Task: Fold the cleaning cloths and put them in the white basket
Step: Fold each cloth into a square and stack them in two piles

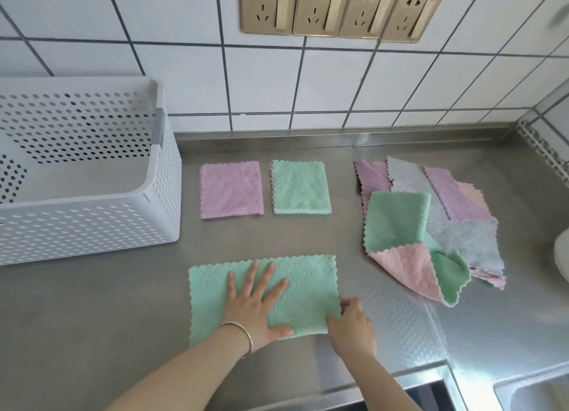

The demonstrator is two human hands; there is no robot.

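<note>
A green cleaning cloth point(308, 290), folded once, is pinned on the counter point(92, 303) beneath the flat, spread left hand point(257, 299) while its right edge is pinched by the right hand point(354, 324), so a leftward second fold seems due before the white basket point(166, 195), beyond the left hand, is filled.

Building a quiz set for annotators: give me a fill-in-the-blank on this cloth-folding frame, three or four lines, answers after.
1. The left hand presses flat on a ____ cloth.
2. The right hand pinches that cloth's ____ edge.
3. The folded pink cloth and the folded green cloth lie on the ____, not in the white basket.
4. The unfolded pile lies to the ____ of both folded cloths.

Answers: green; right; counter; right
</note>
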